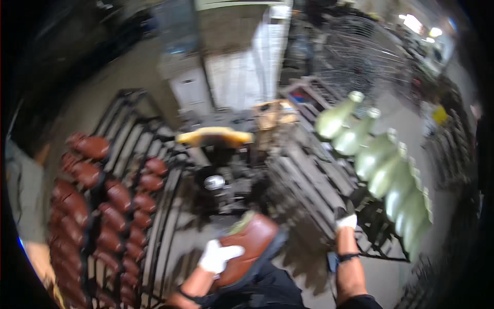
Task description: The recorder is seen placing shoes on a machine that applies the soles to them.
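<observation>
My left hand (217, 256), in a white glove, grips a brown leather shoe (252, 242) low in front of me. A bit of pale green, apparently a shoe last (241, 225), shows at its upper end. To the right, my white-gloved right hand (346, 220) is at the near-left edge of a slatted rack (314, 188). Its fingers are blurred, and a dark shape lies against their tips; whether they hold it I cannot tell. A row of pale green shoe lasts (383, 162) lines the far side of that rack.
At left stands a black metal rack (170, 206) with rows of brown shoes (118, 195). A machine with a yellow curved top (215, 136) is ahead. A wire-guarded fan (357, 56) and a cardboard box (275, 114) are beyond. Another person's arm (41, 262) shows at far left.
</observation>
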`<move>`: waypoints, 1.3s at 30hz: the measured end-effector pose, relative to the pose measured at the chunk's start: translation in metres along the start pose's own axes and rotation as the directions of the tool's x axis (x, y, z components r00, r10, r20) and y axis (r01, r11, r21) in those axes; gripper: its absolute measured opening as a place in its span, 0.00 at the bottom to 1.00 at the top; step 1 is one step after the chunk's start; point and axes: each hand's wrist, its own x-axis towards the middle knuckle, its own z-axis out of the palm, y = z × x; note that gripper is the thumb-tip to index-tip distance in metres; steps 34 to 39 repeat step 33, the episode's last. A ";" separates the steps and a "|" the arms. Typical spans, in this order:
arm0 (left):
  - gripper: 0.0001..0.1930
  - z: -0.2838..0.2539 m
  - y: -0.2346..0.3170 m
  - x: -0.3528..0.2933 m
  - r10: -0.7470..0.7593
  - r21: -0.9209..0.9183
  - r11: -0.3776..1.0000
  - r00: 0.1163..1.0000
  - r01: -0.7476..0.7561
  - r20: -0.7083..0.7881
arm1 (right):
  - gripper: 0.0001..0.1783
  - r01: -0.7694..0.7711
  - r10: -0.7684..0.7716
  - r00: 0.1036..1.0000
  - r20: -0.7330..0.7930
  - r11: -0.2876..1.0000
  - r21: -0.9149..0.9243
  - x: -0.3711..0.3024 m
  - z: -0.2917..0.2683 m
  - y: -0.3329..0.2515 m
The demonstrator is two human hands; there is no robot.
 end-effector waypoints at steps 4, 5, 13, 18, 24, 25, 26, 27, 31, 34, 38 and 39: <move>0.22 0.031 -0.013 0.036 0.058 -0.383 0.921 0.998 -0.062 -0.022 | 0.30 -0.093 0.328 0.868 0.373 0.845 -0.527 -0.209 0.141 0.102; 0.21 0.045 -0.022 0.044 -0.007 -0.463 0.886 1.000 0.010 0.009 | 0.27 0.204 0.185 0.866 0.463 0.716 -0.668 -0.246 0.171 0.117; 0.25 0.005 0.014 -0.005 0.497 0.404 0.793 0.868 -0.456 0.006 | 0.49 0.662 0.074 0.683 0.727 0.359 -0.658 -0.287 0.345 0.123; 0.14 -0.057 -0.021 0.004 0.263 -0.027 0.964 0.963 -0.265 -0.059 | 0.39 0.706 0.096 0.695 0.713 0.099 -0.701 -0.288 0.386 0.143; 0.14 -0.102 -0.009 0.006 0.118 -0.190 0.973 0.989 -0.133 -0.087 | 0.42 0.704 0.156 0.709 0.688 -0.226 -0.674 -0.321 0.435 0.154; 0.13 -0.106 0.002 0.007 0.169 -0.104 0.979 0.982 -0.177 -0.082 | 0.48 0.762 0.149 0.623 0.768 -0.337 -0.553 -0.325 0.439 0.162; 0.11 -0.099 0.014 0.011 0.290 -0.049 0.950 0.931 -0.308 -0.220 | 0.49 0.746 0.161 0.602 0.782 -0.464 -0.479 -0.333 0.447 0.168; 0.11 -0.098 0.028 0.020 0.342 -0.196 0.911 0.931 -0.362 -0.131 | 0.51 0.705 0.170 0.594 0.786 -0.580 -0.408 -0.350 0.456 0.177; 0.13 -0.062 0.099 0.049 0.389 -0.306 0.863 0.915 -0.402 -0.104 | 0.60 0.594 0.161 0.600 0.783 -0.746 -0.302 -0.338 0.455 0.209; 0.17 -0.046 0.117 0.059 0.494 -0.298 0.803 0.856 -0.516 -0.150 | 0.60 0.618 0.205 0.643 0.738 -0.708 -0.342 -0.331 0.455 0.205; 0.17 -0.046 0.117 0.059 0.494 -0.298 0.803 0.856 -0.516 -0.150 | 0.60 0.618 0.205 0.643 0.738 -0.708 -0.342 -0.331 0.455 0.205; 0.17 -0.046 0.117 0.059 0.494 -0.298 0.803 0.856 -0.516 -0.150 | 0.60 0.618 0.205 0.643 0.738 -0.708 -0.342 -0.331 0.455 0.205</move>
